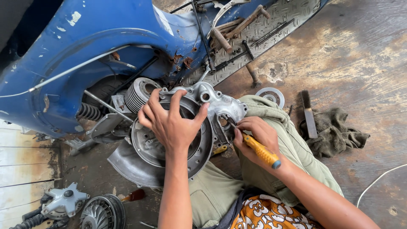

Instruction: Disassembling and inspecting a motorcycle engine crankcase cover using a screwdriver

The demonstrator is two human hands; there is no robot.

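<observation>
The engine casing (199,123) is a grey cast-metal part with a round, dish-like opening ringed by small bolt holes and a lumpy housing on its upper right side. It sits low at the rear of a blue scooter body (85,46) whose paint is chipped and rusty in spots, and it rests against the person's knee, clothed in olive trousers (292,148).

The left hand (171,123) lies spread over the round opening, fingers apart and pressing on the rim, holding nothing. The right hand (256,135) is closed around a screwdriver (258,148) with a yellow handle and blue end cap; its tip meets the casing's right side, just under the housing.

A finned cylinder (137,93) and a coil spring (89,111) sit just left of the casing, so that side is crowded. The worn wooden floor (360,55) to the right is more open: a brush (308,114) lies beside a dark rag (339,131), a small metal disc (271,95) lies near the knee, and a white cable (377,180) runs toward the right edge. At the lower left corner of the floor lie a finned flywheel (101,212) and a grey cover part (63,201). No labels or packages can be made out.
</observation>
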